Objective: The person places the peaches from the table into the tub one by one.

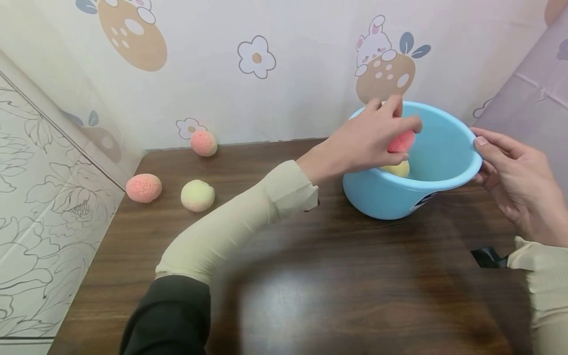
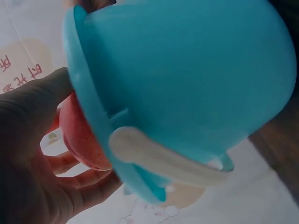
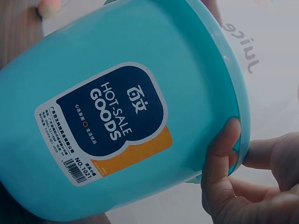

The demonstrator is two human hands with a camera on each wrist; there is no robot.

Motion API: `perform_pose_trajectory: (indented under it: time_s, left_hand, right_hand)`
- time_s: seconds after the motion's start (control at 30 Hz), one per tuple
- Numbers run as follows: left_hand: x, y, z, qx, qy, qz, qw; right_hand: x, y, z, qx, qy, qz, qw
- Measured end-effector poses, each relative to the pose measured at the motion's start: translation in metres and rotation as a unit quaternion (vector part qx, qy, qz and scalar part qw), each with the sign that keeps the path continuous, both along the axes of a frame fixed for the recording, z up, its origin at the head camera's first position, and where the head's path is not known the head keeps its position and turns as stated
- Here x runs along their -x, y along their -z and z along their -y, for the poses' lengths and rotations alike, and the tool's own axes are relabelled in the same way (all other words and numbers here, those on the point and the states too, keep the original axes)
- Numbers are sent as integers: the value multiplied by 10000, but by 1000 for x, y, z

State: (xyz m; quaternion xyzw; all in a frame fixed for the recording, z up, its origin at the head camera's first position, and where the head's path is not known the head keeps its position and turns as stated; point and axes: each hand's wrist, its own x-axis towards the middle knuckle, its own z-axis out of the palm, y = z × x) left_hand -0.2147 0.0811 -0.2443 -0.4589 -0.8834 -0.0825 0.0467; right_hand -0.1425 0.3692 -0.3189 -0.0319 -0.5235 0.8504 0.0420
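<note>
Pink ball (image 1: 402, 142) held in left hand (image 1: 374, 132), fingers curled; right hand (image 1: 523, 182) pinches bucket rim (image 1: 428, 185); slackening might tip bucket.

Light makes a shiny patch (image 1: 279, 308) on the brown surface (image 1: 377, 291). Bunnies (image 1: 374, 48) and flowers (image 1: 257, 57) dot the pale wall (image 1: 306, 93) behind its back edge. A white panel (image 1: 33, 246) with drawn flowers (image 1: 80, 207) stands along its left edge.
</note>
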Motion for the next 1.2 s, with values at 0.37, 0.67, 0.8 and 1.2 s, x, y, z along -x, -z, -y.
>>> perform_pose_trajectory:
  time_s: [0.37,0.67,0.8,1.2]
  left_hand:
    - [21,11,-10,230,315,1178,9923]
    - [28,12,-21,555,500,1474,9863]
    - [30,14,-28,698,354,1702,9823]
    - [31,18,-45,1425,-238,1871,9717]
  right_hand:
    - [1,-1,3,-119,-15,-83,9999]
    - [1,-1,3,-101,-12,-70,9999]
    - [1,-1,3,-132,6,-49,9999]
    - [0,-2,2,-194,57,-14,9998]
